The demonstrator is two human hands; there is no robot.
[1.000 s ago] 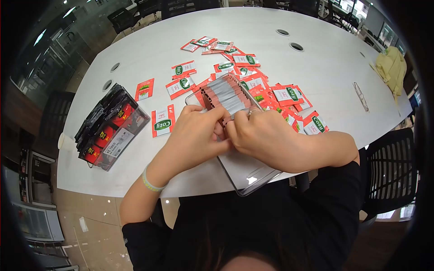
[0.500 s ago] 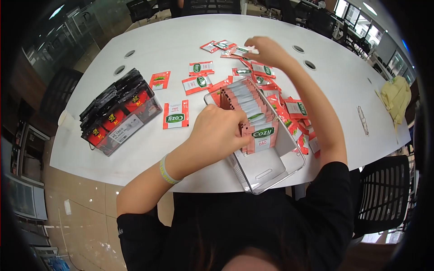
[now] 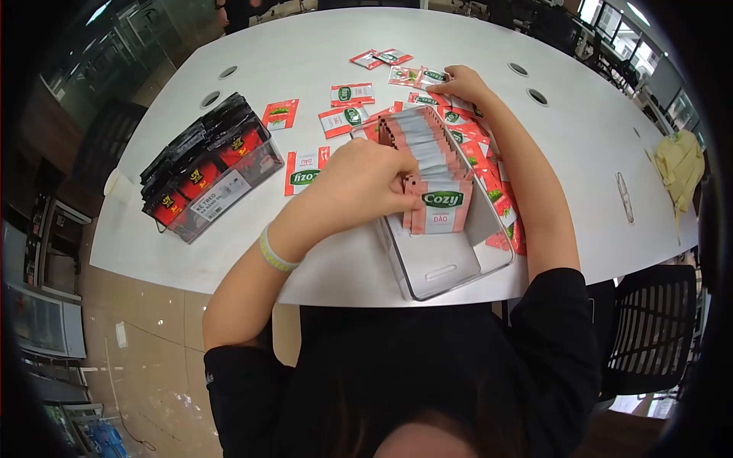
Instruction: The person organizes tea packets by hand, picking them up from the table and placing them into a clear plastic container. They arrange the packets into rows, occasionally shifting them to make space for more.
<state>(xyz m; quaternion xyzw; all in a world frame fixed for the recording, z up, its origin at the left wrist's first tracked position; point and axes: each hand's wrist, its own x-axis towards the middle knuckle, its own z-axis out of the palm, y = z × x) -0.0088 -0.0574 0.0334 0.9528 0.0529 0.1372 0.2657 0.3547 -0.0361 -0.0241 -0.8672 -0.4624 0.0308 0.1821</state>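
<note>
A clear plastic bin (image 3: pixel 458 267) stands at the table's near edge, with a row of red and white Cozy tea sachets (image 3: pixel 427 164) standing upright in it. My left hand (image 3: pixel 359 183) presses against the near end of that row, fingers curled on the sachets. My right hand (image 3: pixel 458 82) reaches to the far side of the bin and rests on loose sachets (image 3: pixel 427 76) lying flat there, fingers closing on one. Whether it has lifted one I cannot tell.
A second clear bin (image 3: pixel 229 187) packed with black and red packets stands at the left. More loose sachets (image 3: pixel 305 172) lie around and right of the main bin. A yellow cloth (image 3: pixel 679 164) lies far right. Black chairs surround the white table (image 3: pixel 321 267).
My right hand left the bin's sachet row, reached far across the table, and has now come back a little onto the loose sachets. My left hand stays on the row.
</note>
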